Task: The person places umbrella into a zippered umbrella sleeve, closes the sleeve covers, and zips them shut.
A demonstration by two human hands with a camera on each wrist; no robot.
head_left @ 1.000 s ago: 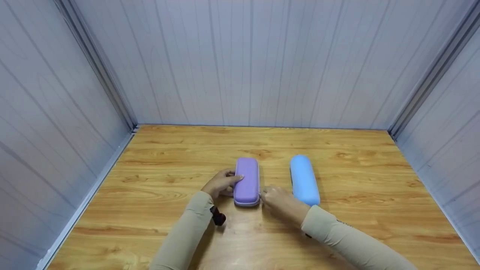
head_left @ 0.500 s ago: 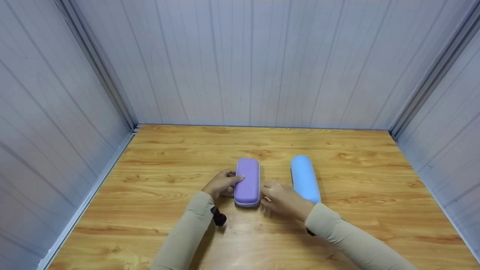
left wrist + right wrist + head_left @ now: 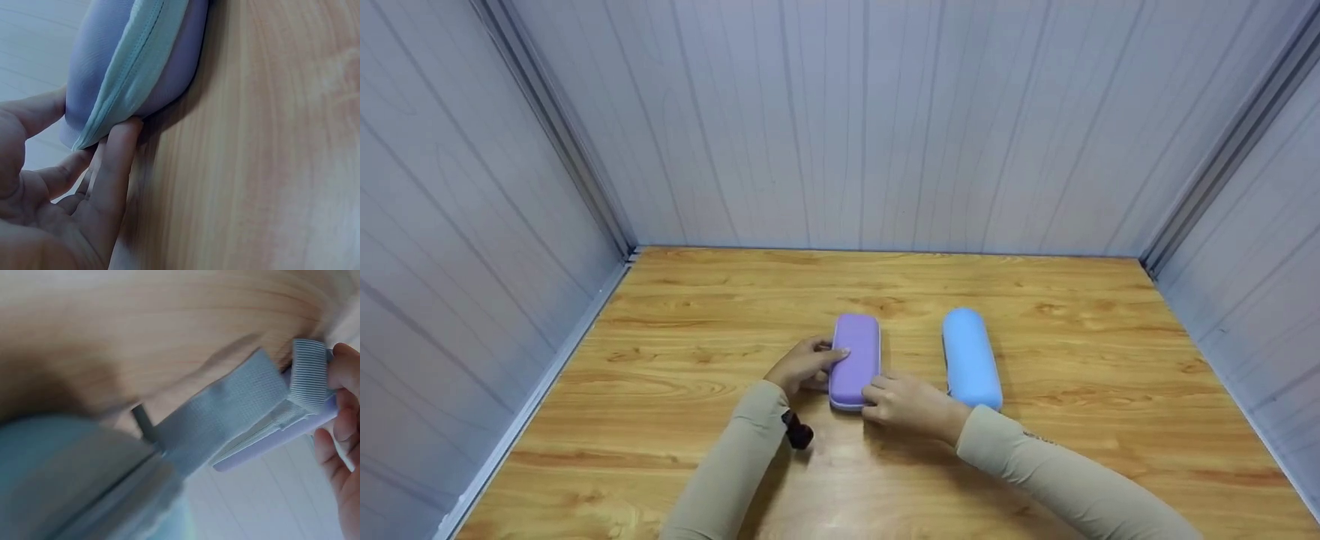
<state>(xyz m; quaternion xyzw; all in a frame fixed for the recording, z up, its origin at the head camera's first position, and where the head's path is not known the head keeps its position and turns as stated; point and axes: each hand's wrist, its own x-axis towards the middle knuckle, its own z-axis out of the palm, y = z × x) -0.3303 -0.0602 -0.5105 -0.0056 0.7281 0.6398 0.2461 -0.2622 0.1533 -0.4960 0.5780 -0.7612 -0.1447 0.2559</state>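
On the wooden table lies a purple zip case (image 3: pixel 855 349), long and upright in the head view. My left hand (image 3: pixel 801 366) grips its left side, the thumb on the lid and the fingers low against the side. In the left wrist view the pale zipper band (image 3: pixel 135 62) runs round the case, with fingertips right at it. My right hand (image 3: pixel 911 405) pinches at the near right corner, fingers curled. Seen from the right wrist, its fingertips (image 3: pixel 344 374) meet a ribbed grey loop (image 3: pixel 309 374) at the case's end; whatever small part they hold is hidden.
A blue zip case (image 3: pixel 971 360) lies just right of the purple one, close behind my right wrist. In the right wrist view a grey strap (image 3: pixel 225 410) stretches across the middle. Panel walls (image 3: pixel 840 127) close off the table's back and sides.
The right hand lifted slightly off the purple case's right edge, fingers loosening, then moved left onto its near right corner. The left hand and both cases have barely shifted.
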